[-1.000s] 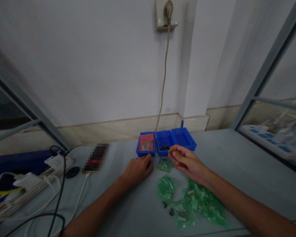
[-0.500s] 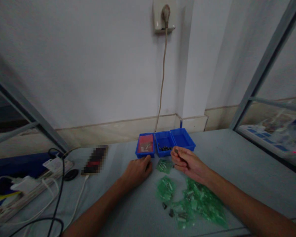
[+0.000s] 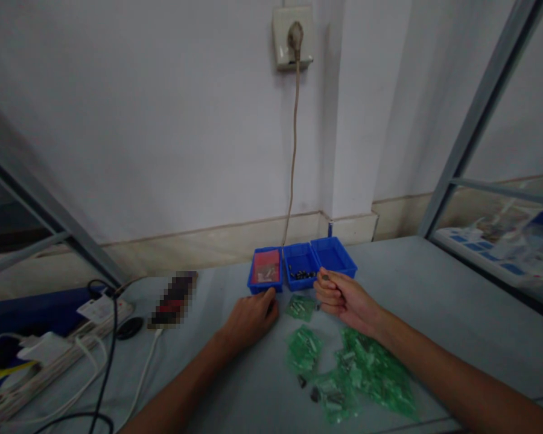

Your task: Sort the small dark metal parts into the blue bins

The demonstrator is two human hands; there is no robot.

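My right hand (image 3: 344, 298) is raised in front of the middle and right blue bins, fingers curled in. Its thumb and forefinger pinch a small dark metal piece (image 3: 325, 278), too small to name more closely. My left hand (image 3: 251, 316) lies on the table with curled fingers, close to the front of the left blue bin (image 3: 265, 289); nothing shows in it. Small dark metal pieces (image 3: 301, 275) lie in the middle blue bin (image 3: 300, 253). Between my hands is a small green bag (image 3: 301, 307) of shiny cylindrical parts.
A red card and clear bag (image 3: 266, 273) fill the left bin; the right bin (image 3: 333, 256) stands beside the middle one. Nearer are more green bags (image 3: 375, 371) and two dark pieces (image 3: 315, 395). Leftward lie a phone-like object (image 3: 174, 300), cables and a power strip (image 3: 9, 386).
The view has shifted slightly. My right hand's fingers are curled in a little more, still pinching the small piece. My left hand stays in place.
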